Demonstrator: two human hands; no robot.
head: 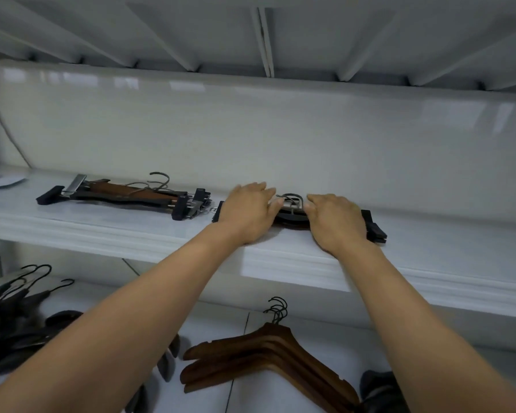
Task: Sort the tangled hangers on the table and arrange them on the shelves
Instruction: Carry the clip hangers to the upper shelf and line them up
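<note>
Both hands lie palm down on a small stack of black clip hangers (pixel 292 218) on the upper shelf (pixel 280 257). The left hand (pixel 248 210) covers the stack's left end, its fingers fairly straight and resting on top, reaching toward the hooks (pixel 291 199) that show in the gap between the hands. The right hand (pixel 337 222) covers the right end, thumb touching the stack. Its fingertips are hidden past the knuckles, so I cannot tell whether it grips. A black clip (pixel 376 231) pokes out just beyond it.

Further left of the left hand, on the same shelf, lies another pile of clip hangers (pixel 125 193). Below the hands, on the lower shelf, sit stacked brown wooden hangers (pixel 268 353), with black hangers (pixel 18 317) heaped far to the left.
</note>
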